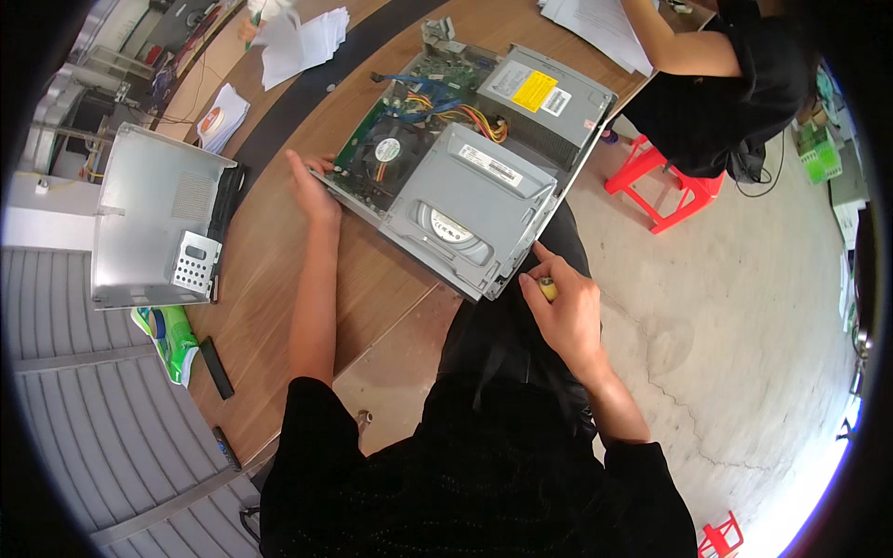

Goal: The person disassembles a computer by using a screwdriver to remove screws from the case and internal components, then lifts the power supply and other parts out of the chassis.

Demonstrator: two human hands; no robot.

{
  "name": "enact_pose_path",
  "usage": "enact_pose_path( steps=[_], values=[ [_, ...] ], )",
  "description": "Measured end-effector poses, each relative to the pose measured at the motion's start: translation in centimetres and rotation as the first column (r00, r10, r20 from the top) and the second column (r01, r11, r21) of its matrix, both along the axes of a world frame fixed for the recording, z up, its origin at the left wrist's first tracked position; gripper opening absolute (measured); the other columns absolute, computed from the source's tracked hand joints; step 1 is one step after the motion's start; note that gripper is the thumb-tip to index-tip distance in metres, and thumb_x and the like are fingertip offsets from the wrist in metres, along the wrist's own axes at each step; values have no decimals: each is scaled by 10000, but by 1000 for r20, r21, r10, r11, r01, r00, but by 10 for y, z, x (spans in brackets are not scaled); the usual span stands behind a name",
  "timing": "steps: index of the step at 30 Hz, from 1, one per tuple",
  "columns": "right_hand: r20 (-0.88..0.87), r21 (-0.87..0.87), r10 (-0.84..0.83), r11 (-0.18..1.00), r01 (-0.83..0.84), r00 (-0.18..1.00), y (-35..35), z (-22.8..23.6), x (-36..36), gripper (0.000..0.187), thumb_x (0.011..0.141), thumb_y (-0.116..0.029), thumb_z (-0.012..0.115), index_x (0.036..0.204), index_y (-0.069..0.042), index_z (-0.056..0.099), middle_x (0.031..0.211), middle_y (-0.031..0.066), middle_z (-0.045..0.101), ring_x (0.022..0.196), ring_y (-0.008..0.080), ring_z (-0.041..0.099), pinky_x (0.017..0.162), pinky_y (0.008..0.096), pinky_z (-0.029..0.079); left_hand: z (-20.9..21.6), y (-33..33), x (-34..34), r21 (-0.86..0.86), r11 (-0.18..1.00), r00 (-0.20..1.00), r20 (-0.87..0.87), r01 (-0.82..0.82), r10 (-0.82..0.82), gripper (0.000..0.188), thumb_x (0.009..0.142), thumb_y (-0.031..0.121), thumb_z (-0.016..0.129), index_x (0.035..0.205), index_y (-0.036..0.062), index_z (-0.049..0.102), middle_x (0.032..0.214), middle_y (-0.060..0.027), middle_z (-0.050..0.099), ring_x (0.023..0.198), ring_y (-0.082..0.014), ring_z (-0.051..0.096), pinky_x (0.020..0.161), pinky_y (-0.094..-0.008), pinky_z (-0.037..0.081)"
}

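Observation:
An opened desktop computer case [377, 221] lies at an angle on the table, one corner reaching past the table's edge above my lap. Inside it are a fan [386, 153], a grey drive bracket [474, 200], a power supply [544, 93] with a yellow label, and bundled cables [456, 110]. My left hand [314, 191] holds the case's left side, its palm against the metal edge. At the near right corner, my right hand [567, 312] is closed round a screwdriver [548, 289]; only its yellow handle end shows, and the index finger reaches to the case edge.
On the left stands a removed metal cover [149, 223], with a green packet [172, 344] and a black bar-shaped object [217, 368] near it. Papers [298, 46] lie at the back. Another person's arm [693, 51] is at the far right, near a red stool [665, 181].

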State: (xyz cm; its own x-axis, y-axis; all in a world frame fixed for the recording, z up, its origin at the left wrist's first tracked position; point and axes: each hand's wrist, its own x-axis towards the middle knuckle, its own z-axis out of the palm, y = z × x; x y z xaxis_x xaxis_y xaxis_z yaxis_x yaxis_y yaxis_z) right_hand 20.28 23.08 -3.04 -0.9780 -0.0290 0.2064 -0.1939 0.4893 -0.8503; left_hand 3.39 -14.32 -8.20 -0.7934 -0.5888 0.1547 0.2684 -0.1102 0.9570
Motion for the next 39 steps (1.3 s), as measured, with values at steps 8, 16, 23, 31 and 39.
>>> enact_pose_path(
  steps=[8, 16, 23, 31, 39],
  values=[
    [123, -74, 6, 997, 3, 992, 3, 1, -4, 154, 789, -102, 729, 797, 2, 616, 1056, 191, 705, 788, 350, 699, 682, 370, 536, 16, 5, -3, -12, 997, 994, -77, 71, -71, 648, 1022, 521, 397, 530, 102, 348, 543, -78, 395, 631, -261, 508, 792, -422, 475],
    [137, -209, 199, 963, -168, 970, -19, -4, -26, 175, 803, -123, 724, 805, 18, 620, 858, 183, 706, 749, 359, 677, 677, 358, 519, 129, 1, -19, -367, 930, 947, -297, 4, -121, 680, 1051, 427, 337, 467, 79, 353, 473, -86, 393, 515, -205, 436, 745, -433, 537],
    [118, -256, 206, 951, -171, 971, -24, 0, -36, 181, 830, -128, 698, 839, 31, 613, 908, 183, 709, 746, 247, 679, 672, 337, 509, 242, 31, -21, -738, 671, 702, -517, -75, -490, 618, 1064, 308, 284, 507, 57, 374, 496, -65, 394, 521, -171, 407, 726, -446, 546],
    [231, -398, -136, 891, 221, 963, 23, 1, -58, 150, 887, -111, 657, 867, 34, 623, 1134, 162, 700, 852, 124, 628, 736, 276, 496, 248, 38, 41, -829, 509, 593, -535, -231, -602, 630, 1028, 432, 251, 517, 74, 343, 510, -78, 382, 578, -245, 423, 775, -575, 524],
    [155, -472, -147, 858, 204, 977, 20, 0, -62, 166, 894, -115, 654, 899, 49, 623, 1341, 253, 563, 1101, 245, 655, 910, 317, 499, 249, 57, 65, -849, 451, 608, -516, -274, -603, 459, 923, 218, 361, 495, 50, 370, 512, -87, 401, 573, -241, 446, 739, -566, 552]
  ],
)
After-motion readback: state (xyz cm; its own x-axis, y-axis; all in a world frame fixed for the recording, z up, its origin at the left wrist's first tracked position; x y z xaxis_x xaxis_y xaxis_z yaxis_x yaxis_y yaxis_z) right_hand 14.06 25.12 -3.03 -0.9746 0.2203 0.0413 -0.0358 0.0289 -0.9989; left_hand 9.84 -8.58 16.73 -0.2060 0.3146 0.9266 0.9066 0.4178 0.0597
